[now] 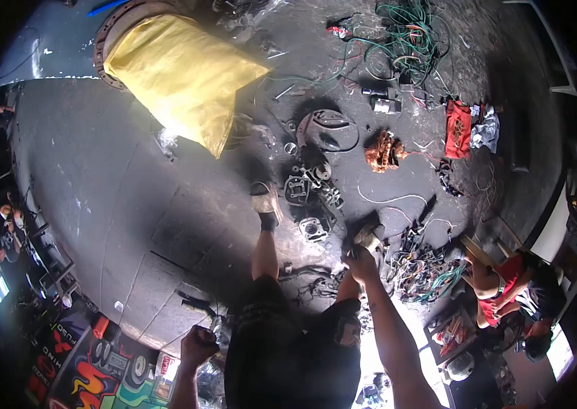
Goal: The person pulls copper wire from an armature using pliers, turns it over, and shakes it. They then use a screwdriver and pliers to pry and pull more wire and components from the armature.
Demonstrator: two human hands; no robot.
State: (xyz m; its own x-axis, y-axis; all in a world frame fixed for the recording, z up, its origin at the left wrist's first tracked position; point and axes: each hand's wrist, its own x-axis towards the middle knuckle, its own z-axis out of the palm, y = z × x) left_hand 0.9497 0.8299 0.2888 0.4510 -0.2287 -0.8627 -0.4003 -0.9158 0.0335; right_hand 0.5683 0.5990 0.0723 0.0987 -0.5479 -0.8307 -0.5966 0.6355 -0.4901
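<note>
My left hand (198, 346) is at the lower left beside my leg, its fingers curled closed; what it holds, if anything, is too dark to make out. My right hand (360, 264) is closed near my shoe (369, 236), around something dark that I cannot make out. Between and beyond my feet lie greasy metal engine parts, among them a pale metal casing (313, 229) and a round cover (297, 189). Just past my right hand, a tangled heap of wires (418, 273) spreads over the floor.
A yellow sack (179, 75) lies across a rusty round rim (101, 48). Green cable (411, 41), a brown rag (384, 151) and a red packet (457, 128) are farther out. Another person in red (507, 276) sits at the right. More people appear at the far left.
</note>
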